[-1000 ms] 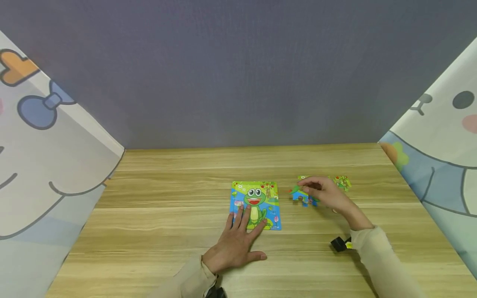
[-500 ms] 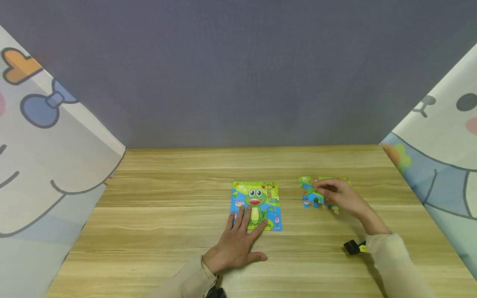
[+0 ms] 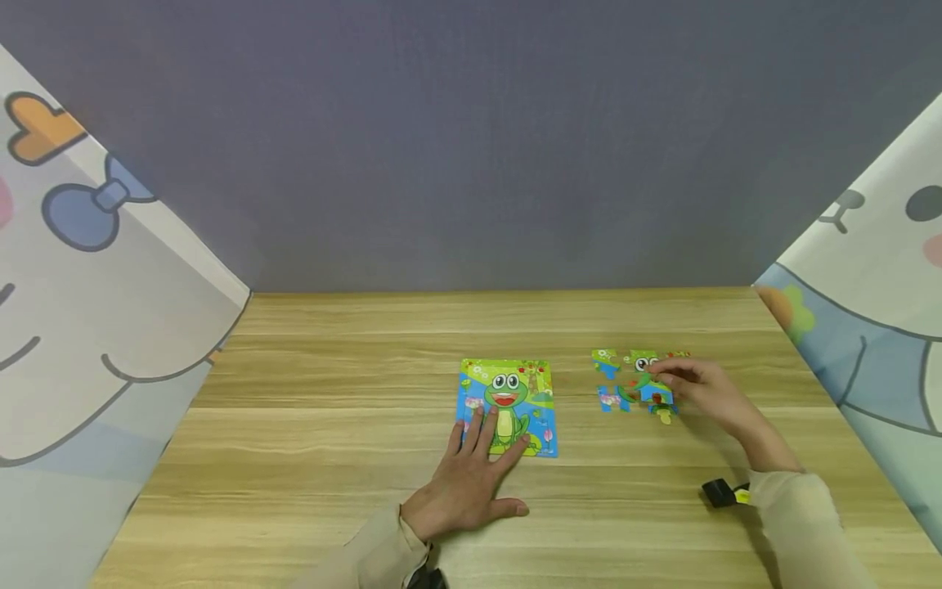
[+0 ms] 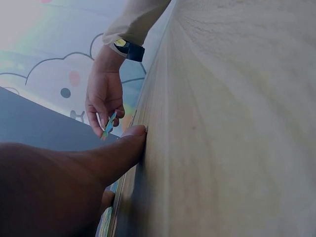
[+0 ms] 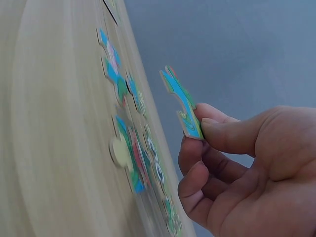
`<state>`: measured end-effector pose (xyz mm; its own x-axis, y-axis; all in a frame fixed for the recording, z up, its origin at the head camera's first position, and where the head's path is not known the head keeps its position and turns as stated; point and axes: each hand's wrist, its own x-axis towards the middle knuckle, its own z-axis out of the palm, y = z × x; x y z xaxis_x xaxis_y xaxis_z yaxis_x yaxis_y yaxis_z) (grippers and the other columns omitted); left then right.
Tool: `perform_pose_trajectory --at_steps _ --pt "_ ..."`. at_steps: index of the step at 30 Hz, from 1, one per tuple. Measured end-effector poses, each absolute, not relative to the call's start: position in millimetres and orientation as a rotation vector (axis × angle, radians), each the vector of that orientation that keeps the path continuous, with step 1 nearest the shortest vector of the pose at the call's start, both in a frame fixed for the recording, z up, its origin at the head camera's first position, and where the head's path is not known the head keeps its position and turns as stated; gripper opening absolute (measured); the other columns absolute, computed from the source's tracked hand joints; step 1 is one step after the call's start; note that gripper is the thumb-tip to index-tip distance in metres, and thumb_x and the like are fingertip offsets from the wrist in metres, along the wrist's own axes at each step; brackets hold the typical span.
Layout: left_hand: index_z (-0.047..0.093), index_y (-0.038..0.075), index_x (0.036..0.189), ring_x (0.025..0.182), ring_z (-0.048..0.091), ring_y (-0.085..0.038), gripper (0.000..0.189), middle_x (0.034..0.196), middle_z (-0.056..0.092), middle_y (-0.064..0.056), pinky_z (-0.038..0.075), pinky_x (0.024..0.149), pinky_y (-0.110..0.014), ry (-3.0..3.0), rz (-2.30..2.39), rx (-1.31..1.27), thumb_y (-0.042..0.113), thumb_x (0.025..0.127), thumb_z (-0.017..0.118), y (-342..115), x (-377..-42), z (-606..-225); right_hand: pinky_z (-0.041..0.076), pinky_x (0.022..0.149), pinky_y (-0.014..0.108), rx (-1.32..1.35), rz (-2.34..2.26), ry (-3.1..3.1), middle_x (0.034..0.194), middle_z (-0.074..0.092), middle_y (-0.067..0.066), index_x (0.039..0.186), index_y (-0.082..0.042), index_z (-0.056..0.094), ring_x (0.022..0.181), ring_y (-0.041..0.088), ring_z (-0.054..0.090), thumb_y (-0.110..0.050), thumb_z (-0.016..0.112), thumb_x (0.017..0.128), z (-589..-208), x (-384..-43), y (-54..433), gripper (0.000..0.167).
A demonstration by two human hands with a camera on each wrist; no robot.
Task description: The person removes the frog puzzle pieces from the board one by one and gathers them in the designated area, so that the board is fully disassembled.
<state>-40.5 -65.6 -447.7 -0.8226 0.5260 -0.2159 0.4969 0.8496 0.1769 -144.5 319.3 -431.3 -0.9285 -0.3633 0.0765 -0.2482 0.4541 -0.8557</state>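
Note:
My left hand (image 3: 465, 483) lies flat with spread fingers over the lower part of a square frog picture board (image 3: 540, 391). In the left wrist view its thumb (image 4: 129, 144) presses against the tabletop. My right hand (image 3: 702, 394) pinches a blue and green puzzle piece (image 5: 183, 103) between thumb and fingers, raised over the loose pieces. Among those pieces are a flower one (image 3: 609, 399), a corner one (image 3: 604, 358) and a frog-eye one (image 3: 643, 361). The held piece and right hand cover part of the others.
The wooden table (image 3: 331, 393) ends at a grey wall (image 3: 471, 164) behind. Cartoon-printed panels stand at the left (image 3: 110, 311) and right (image 3: 883, 327). A black wrist strap device (image 3: 717, 493) hangs under my right sleeve (image 3: 798, 515).
My right hand has moved right with the pinched puzzle piece, uncovering the flower, corner and frog-eye pieces. The left hand stays in place on the board.

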Motion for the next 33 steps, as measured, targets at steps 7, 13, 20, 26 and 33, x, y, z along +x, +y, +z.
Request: perform_pose_trajectory --at_steps 7,13,20,26,33 --pt "0.022 0.034 0.160 0.157 0.006 -0.043 0.085 0.168 0.005 -0.025 0.019 0.122 -0.061 2.761 0.162 0.775 0.072 0.090 0.052 -65 -41 -446 0.051 0.070 0.016 -0.492 -1.487 2.624 0.105 0.066 -0.031 0.118 0.013 0.062 0.091 -0.011 0.060 -0.002 0.051 0.102 -435 -142 340 0.024" --pt "0.023 0.034 0.160 0.157 0.006 -0.042 0.085 0.168 0.005 -0.025 0.019 0.122 -0.061 2.760 0.176 0.772 0.071 0.090 0.053 -65 -41 -445 0.051 0.070 0.012 -0.455 -1.544 2.604 0.104 0.066 -0.032 0.115 0.005 0.068 0.093 -0.015 0.060 0.001 0.052 0.101 -441 -140 359 0.021" --pt "0.023 0.034 0.160 0.157 0.006 -0.042 0.084 0.168 0.006 -0.025 0.019 0.122 -0.061 2.761 0.168 0.773 0.071 0.090 0.052 -65 -41 -446 0.053 0.067 0.014 -0.399 -1.581 2.551 0.105 0.064 -0.034 0.112 -0.002 0.072 0.093 -0.016 0.060 0.002 0.051 0.101 -445 -136 375 0.024" --pt "0.024 0.034 0.160 0.157 0.007 -0.042 0.084 0.168 0.006 -0.025 0.020 0.122 -0.061 2.763 0.167 0.773 0.071 0.090 0.052 -66 -41 -445 0.051 0.065 0.016 -0.339 -1.454 2.619 0.103 0.061 -0.037 0.113 0.007 0.069 0.087 -0.014 0.058 -0.001 0.051 0.102 -446 -136 379 0.022" --pt "0.023 0.034 0.160 0.157 0.007 -0.043 0.084 0.168 0.006 -0.025 0.019 0.122 -0.061 2.759 0.178 0.775 0.071 0.090 0.053 -65 -41 -445 0.047 0.066 0.012 -0.375 -1.239 2.813 0.101 0.066 -0.026 0.109 0.012 0.068 0.089 -0.020 0.053 0.004 0.052 0.100 -447 -135 375 0.020"
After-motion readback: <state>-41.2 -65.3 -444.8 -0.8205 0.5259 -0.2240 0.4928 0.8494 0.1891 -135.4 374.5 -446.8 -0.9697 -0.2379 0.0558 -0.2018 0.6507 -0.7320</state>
